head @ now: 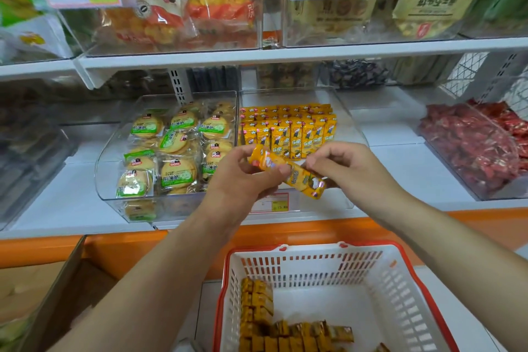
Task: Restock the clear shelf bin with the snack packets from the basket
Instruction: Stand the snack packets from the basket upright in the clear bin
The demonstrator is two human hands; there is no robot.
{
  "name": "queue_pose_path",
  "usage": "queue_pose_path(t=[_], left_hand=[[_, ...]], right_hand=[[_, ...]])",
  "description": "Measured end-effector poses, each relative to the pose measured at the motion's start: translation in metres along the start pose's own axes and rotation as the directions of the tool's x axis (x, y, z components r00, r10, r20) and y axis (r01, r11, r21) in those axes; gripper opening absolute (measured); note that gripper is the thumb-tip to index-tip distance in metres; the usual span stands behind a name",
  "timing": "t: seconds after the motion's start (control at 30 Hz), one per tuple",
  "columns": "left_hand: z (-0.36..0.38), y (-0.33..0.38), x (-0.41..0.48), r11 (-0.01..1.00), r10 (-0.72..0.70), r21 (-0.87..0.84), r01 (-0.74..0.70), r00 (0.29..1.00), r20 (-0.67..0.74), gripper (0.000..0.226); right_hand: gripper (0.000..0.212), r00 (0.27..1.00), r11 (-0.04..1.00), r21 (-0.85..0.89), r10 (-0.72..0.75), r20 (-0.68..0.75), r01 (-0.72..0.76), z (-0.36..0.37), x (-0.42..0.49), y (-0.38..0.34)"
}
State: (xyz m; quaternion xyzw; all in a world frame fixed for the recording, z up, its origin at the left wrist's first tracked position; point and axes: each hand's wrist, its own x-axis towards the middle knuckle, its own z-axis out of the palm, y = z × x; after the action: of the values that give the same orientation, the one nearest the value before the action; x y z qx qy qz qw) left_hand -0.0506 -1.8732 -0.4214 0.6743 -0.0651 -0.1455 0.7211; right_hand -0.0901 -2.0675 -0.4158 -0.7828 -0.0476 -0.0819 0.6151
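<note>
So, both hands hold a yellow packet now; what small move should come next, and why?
Probably set the yellow packet upright before the front row in the clear bin: left hand and right hand hold it there, and that row's packets stand upright.

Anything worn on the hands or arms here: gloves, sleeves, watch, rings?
Nothing visible. Both the left hand and the right hand are ungloved, with no rings in view. The left forearm and right forearm are bare to the frame edge: no sleeve, watch or bracelet shows.
</note>
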Motion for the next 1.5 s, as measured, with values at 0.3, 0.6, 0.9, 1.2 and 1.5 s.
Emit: queue_pose_path(t=[0.3, 0.6, 0.9, 1.2, 1.5], left_hand=[[0.0, -0.001, 0.004, 0.997, 0.067, 0.049, -0.066, 0.997, -0.022, 0.043], [-0.031, -0.022, 0.023, 0.627, 0.175, 0.777, 0.058, 0.961, -0.213, 0.073], [-0.029, -0.034, 0.029, 0.515, 0.066, 0.847, 0.13, 0.98, -0.19, 0.077], [-0.031, -0.035, 0.029, 0.522, 0.085, 0.846, 0.108, 0.98, -0.177, 0.077], [-0.028, -0.008, 0.002, 0.517, 0.233, 0.854, -0.056, 0.969, -0.077, 0.065]], right_hand=[[0.064, 0.978, 0.999, -0.021, 0.035, 0.205, -0.031, 0.003, 0.019, 0.003], [0.051, 0.999, 0.882, -0.469, 0.033, -0.03, -0.044, -0.017, 0.118, 0.064], [0.045, 0.999, 0.679, -0.734, -0.015, -0.044, -0.022, 0.001, 0.166, 0.111], [0.052, 0.999, 0.578, -0.815, 0.037, -0.019, -0.037, 0.01, 0.158, 0.097], [0.032, 0.999, 0.612, -0.791, -0.039, -0.03, 0.0, -0.014, 0.073, 0.029]])
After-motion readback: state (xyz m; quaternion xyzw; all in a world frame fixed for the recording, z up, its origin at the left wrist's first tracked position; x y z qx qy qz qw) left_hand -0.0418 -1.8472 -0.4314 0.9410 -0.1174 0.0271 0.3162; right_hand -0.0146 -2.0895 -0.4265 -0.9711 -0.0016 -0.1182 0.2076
